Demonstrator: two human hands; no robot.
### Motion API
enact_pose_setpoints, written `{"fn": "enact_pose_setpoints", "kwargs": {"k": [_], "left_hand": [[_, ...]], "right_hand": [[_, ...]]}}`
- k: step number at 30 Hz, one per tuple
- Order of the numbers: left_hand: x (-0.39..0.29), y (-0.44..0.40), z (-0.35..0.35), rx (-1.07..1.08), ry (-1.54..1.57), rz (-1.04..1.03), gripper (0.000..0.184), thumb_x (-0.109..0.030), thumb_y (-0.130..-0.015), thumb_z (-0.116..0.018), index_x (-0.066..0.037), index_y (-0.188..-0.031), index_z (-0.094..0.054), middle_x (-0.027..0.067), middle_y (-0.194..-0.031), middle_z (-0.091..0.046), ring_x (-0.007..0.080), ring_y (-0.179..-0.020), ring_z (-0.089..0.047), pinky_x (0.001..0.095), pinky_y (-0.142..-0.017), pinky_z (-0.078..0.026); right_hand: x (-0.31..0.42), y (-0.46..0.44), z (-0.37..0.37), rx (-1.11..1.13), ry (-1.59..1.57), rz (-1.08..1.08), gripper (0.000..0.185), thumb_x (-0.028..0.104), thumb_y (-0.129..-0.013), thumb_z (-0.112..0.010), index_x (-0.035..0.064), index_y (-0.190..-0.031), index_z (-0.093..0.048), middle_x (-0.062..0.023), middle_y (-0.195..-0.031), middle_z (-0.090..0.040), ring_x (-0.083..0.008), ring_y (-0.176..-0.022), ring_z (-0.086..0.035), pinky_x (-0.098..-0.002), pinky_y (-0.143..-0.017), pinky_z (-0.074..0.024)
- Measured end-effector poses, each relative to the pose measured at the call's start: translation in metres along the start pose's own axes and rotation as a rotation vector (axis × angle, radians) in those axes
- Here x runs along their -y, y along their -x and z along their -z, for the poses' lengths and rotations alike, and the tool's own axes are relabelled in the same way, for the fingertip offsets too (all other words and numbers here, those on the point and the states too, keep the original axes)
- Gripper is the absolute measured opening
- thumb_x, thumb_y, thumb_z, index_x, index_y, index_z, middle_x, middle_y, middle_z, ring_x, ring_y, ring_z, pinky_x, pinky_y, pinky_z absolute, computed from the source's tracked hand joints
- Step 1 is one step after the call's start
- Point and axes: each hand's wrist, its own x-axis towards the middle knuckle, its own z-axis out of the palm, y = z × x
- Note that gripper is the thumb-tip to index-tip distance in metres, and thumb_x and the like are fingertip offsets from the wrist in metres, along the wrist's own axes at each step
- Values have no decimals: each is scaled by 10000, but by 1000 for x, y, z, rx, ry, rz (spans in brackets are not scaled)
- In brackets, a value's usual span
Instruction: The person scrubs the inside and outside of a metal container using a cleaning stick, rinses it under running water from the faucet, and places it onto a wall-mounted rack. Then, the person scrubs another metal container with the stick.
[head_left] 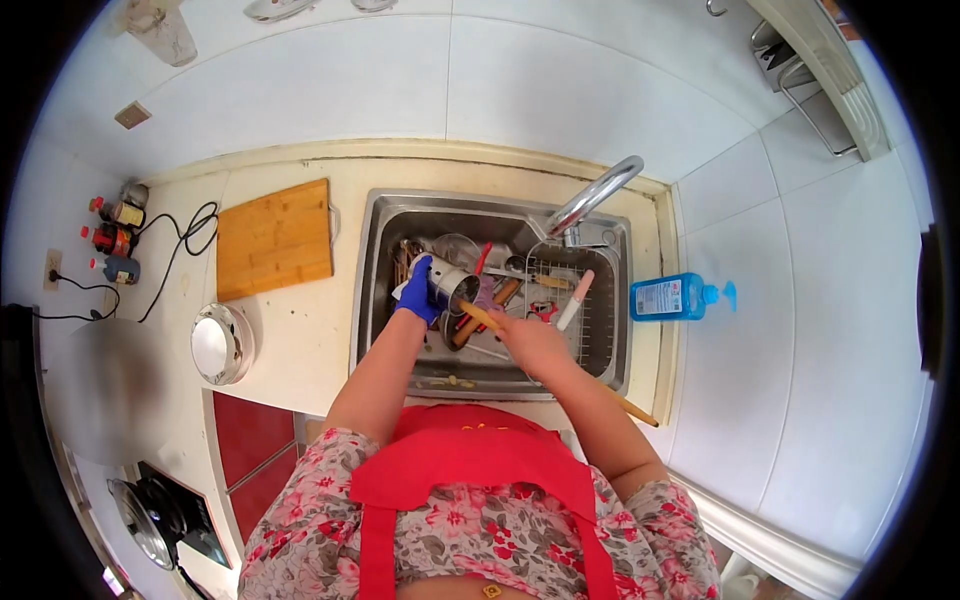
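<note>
My left hand (421,289), in a blue glove, is wrapped round a metal cylinder (453,286) above the left part of the sink (366,300). The cylinder lies tilted, its open end toward the right. My bare right hand (530,345) grips a long wooden stick (625,404). One end of the stick is at the cylinder's mouth, and the other reaches over the sink's front right edge. Below my hands, the sink holds several utensils, among them a red-handled one (483,258) and a pink-handled knife (575,300).
A wire basket (597,345) sits in the sink's right side under the faucet (600,194). Blue soap bottle (668,298) stands to the right. On the left are a cutting board (274,240), a round silver-and-white object (222,344), several bottles (112,238) and a black cord.
</note>
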Motion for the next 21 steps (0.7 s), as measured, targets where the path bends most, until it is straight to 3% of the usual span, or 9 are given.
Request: {"fn": "enact_pose_setpoints", "kwargs": {"k": [2,4,6,7,12,14,18,20,21], "left_hand": [[8,2,-2,-47,8,50,518,-436,-770,-622,-106,-1149,-496,88,-1074,-578,267,-961,-558,412,-879,-443],[9,13,-13,-23,-21,54,507,-439,-766,-626,-112,-1134,-505,86,-1068,-578,262,-964,-554,404,-876,-444],[9,26,-26,-44,-7,81,416,-433,-758,-635,-136,-1034,-540,69,-960,-595,244,-846,-583,387,-736,-498],[8,22,-23,-42,-10,78,416,-433,-758,-635,-136,-1034,-540,69,-960,-595,244,-846,-583,387,-736,-498],[14,11,-5,-33,-81,36,440,-445,-754,-636,-143,-1059,-536,70,-968,-598,240,-876,-576,395,-755,-490],[13,11,4,-43,-31,64,477,-471,-751,-625,-139,-1081,-532,70,-998,-594,243,-904,-570,396,-797,-474],[4,16,1,15,63,120,558,-529,-741,-604,-131,-1125,-524,75,-1051,-593,250,-955,-562,396,-891,-436],[12,17,-2,43,-30,122,550,-527,-739,-610,-141,-1121,-527,72,-1064,-589,249,-973,-554,400,-895,-428],[14,17,-3,41,-32,123,550,-527,-739,-610,-141,-1121,-527,72,-1064,-589,249,-973,-554,400,-895,-428]], "right_hand": [[-3,-11,-5,-15,48,42,351,220,-870,-473,187,-1219,-482,-141,-872,-619,-329,-790,-594,-425,-680,-460],[-11,-28,-6,-191,54,114,349,210,-865,-466,191,-1213,-483,-142,-825,-617,-320,-772,-600,-435,-652,-461],[-15,-35,-14,-210,99,82,344,203,-861,-468,192,-1204,-490,-139,-808,-616,-316,-774,-602,-436,-643,-461],[-16,-39,-18,-229,146,51,340,195,-856,-469,193,-1195,-497,-135,-790,-616,-312,-776,-605,-438,-633,-461],[-14,-40,-46,-79,74,46,329,240,-847,-508,182,-1170,-528,-141,-839,-614,-308,-806,-604,-435,-655,-461],[-22,-42,-41,-126,-327,229,354,260,-855,-501,179,-1199,-512,-144,-870,-613,-315,-831,-597,-425,-681,-456],[-15,-36,-16,-102,-322,54,322,237,-861,-477,169,-1171,-532,-137,-861,-625,-321,-797,-602,-428,-682,-472],[-10,-36,-14,-84,-26,9,313,236,-864,-471,183,-1166,-537,-140,-861,-626,-314,-793,-602,-425,-676,-471],[-5,-36,-19,-83,-28,7,313,236,-864,-471,183,-1166,-537,-140,-861,-626,-314,-793,-602,-425,-676,-471]]}}
